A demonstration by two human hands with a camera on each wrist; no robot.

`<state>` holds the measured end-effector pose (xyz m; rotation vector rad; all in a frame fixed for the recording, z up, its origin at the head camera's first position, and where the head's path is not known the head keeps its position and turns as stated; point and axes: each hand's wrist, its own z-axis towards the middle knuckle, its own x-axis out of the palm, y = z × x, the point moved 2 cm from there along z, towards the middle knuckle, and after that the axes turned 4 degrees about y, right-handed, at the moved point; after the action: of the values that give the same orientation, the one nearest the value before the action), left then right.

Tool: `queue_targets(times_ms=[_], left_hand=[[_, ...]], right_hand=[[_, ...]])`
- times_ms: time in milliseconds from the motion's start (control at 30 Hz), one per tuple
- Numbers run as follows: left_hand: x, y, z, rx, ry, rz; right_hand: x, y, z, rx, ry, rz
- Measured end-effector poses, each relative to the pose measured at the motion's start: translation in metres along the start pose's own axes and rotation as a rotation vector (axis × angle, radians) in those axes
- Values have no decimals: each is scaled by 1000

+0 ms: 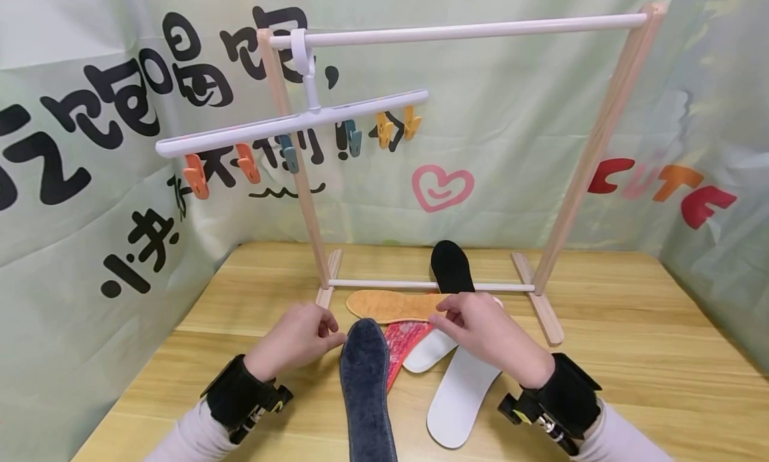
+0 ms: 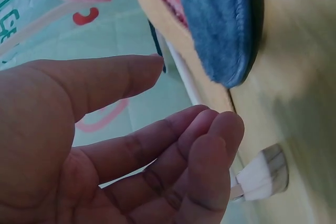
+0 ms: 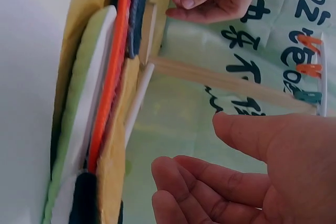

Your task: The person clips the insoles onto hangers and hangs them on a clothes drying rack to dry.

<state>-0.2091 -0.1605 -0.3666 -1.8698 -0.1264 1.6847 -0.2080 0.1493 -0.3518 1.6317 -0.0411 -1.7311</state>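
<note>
Several insoles lie in a loose pile on the table. A dark blue fuzzy insole [image 1: 365, 388] is nearest the front, with a tan-orange insole [image 1: 384, 306] lying crosswise behind it. Between them shows a red-pink patterned insole [image 1: 404, 342], beside a white insole [image 1: 428, 352]. Another white insole [image 1: 461, 398] is at front right, and a black insole [image 1: 452, 265] reaches toward the back. My left hand [image 1: 300, 340] hovers by the blue insole's tip, fingers loosely bent, nothing between them. Over the tan insole's right end is my right hand [image 1: 480, 328], thumb and fingers apart and holding nothing.
A wooden rack with a white top bar [image 1: 468, 31] stands behind the pile, its lower rod [image 1: 384, 284] crossing low. From the bar hangs a white hanger [image 1: 240, 131] with orange clips [image 1: 195, 176], blue-green clips [image 1: 353, 139] and yellow clips [image 1: 384, 130]. Printed cloth surrounds the table [image 1: 649, 355].
</note>
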Motion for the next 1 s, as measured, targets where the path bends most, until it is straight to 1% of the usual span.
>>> queue_targets(times_ms=[133, 333, 433, 667, 800, 1000], left_hand=[[5, 1, -1, -15, 9, -27], [11, 3, -1, -37, 14, -36], [13, 3, -1, -30, 12, -28], [16, 1, 0, -13, 6, 2], [18, 1, 0, -7, 6, 10], [18, 1, 0, -7, 5, 19]], right_hand=[[7, 3, 2, -39, 19, 12], [15, 8, 4, -91, 35, 23], [18, 11, 4, -90, 55, 33], [27, 15, 3, -51, 97, 62], [30, 17, 3, -43, 129, 73], [29, 17, 3, -42, 129, 59]])
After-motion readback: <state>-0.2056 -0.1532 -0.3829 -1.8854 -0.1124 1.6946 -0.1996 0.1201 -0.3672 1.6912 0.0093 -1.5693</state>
